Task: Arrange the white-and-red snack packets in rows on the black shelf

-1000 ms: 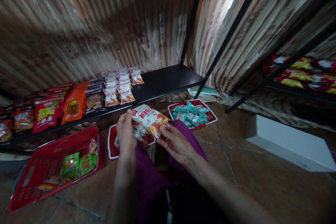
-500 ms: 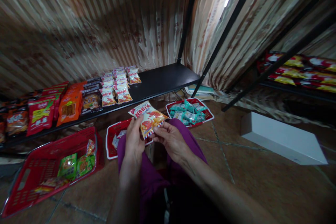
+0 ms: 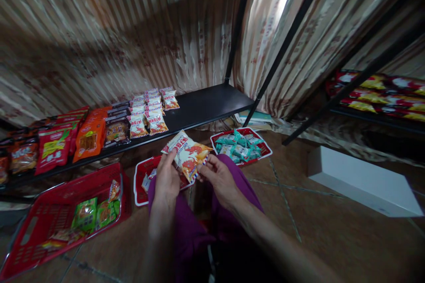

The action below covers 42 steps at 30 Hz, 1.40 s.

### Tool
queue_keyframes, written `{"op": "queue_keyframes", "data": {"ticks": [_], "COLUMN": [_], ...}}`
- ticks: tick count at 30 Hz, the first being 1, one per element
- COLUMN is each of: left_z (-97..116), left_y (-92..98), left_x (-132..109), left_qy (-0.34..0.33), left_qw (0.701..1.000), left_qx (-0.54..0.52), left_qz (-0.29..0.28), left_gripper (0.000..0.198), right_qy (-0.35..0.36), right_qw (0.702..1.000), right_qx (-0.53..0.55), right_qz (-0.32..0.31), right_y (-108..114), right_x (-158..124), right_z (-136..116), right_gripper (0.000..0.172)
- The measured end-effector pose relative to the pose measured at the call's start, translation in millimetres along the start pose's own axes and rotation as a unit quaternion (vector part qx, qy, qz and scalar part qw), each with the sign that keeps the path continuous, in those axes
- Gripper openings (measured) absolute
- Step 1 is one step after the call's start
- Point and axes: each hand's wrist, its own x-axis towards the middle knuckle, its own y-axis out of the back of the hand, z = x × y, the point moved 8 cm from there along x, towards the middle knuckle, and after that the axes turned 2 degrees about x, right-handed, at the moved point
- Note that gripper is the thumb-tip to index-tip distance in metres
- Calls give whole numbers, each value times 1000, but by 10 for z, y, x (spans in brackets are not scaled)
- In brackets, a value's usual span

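Note:
A white and orange snack bag (image 3: 190, 155) with red lettering is held tilted above my knees. My left hand (image 3: 168, 176) grips its left side, and the fingers of my right hand (image 3: 217, 177) pinch its lower right edge. Behind it, similar small snack bags (image 3: 155, 120) stand in rows on a low black shelf (image 3: 206, 102). Below the held bag, a small red basket (image 3: 141, 171) with a white rim is partly covered by my left hand and knee; a few small packets show inside.
Teal packets (image 3: 241, 147) fill another red basket (image 3: 268, 150) at right. A large red basket (image 3: 36, 212) with green packets (image 3: 85, 214) lies at left. Orange bags (image 3: 89, 140) and red bags (image 3: 55, 148) line the shelf. Black poles, a white box (image 3: 361, 181) and another stocked shelf stand right.
The snack bag has turned slightly in my hands, its right end still pinched by my right fingers. The view has shifted a little, so the shelf and baskets appear slightly lower.

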Motion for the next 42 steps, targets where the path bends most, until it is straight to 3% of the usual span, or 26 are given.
{"op": "queue_keyframes", "data": {"ticks": [2, 5, 9, 13, 23, 29, 36, 42], "left_z": [88, 248, 454, 552, 487, 635, 616, 628], "left_y": [60, 100, 80, 46, 141, 76, 115, 108], "left_x": [34, 66, 57, 78, 118, 10, 14, -19], "left_qy": [-11, -32, -50, -52, -137, -230, -247, -251], "left_qw": [1000, 999, 989, 973, 965, 921, 901, 890], "left_qx": [-22, -4, 123, 209, 224, 314, 355, 379], "left_qz": [16, -10, -62, -77, 19, 36, 34, 28], "left_gripper": [13, 19, 34, 43, 25, 17, 15, 16], "right_qy": [22, 45, 63, 60, 64, 60, 113, 79], "right_qw": [1000, 998, 995, 991, 985, 969, 977, 988], "right_qx": [-17, -33, -82, -122, -136, -201, -177, -136], "right_qz": [-7, -7, -1, -19, -87, -134, -39, -7], "right_y": [54, 173, 324, 388, 382, 247, 326, 372], "right_x": [27, 74, 131, 154, 95, 56, 79, 94], "right_z": [-45, -84, -96, -99, -90, -146, -287, -278], "right_gripper": [30, 27, 22, 18, 16, 23, 27, 32]}}
